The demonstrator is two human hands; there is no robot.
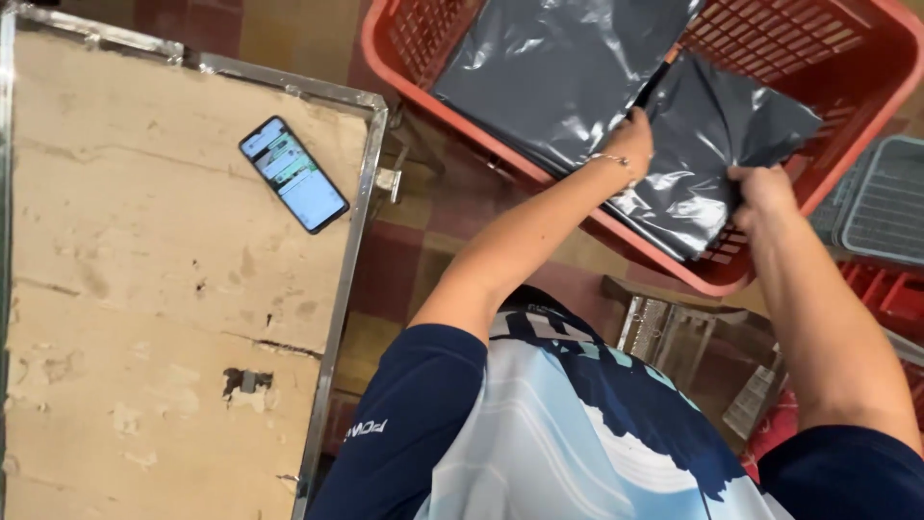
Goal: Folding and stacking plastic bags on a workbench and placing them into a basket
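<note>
A red plastic basket (828, 135) stands on the floor ahead of me, holding dark grey plastic mailer bags. One bag (549, 67) lies flat at the back. A second bag (707, 154) lies at the front right of the basket. My left hand (630, 144) rests on this bag and grips a dark pen-like tool (653, 85) that points up and right. My right hand (760, 193) pinches the bag's right lower edge near the basket rim.
A worn wooden table (144, 318) with a metal frame fills the left side. On it lies a smartphone (293, 174) with a lit screen. A grey crate (890, 202) sits at the right edge. Metal parts (693, 337) lie on the tiled floor below the basket.
</note>
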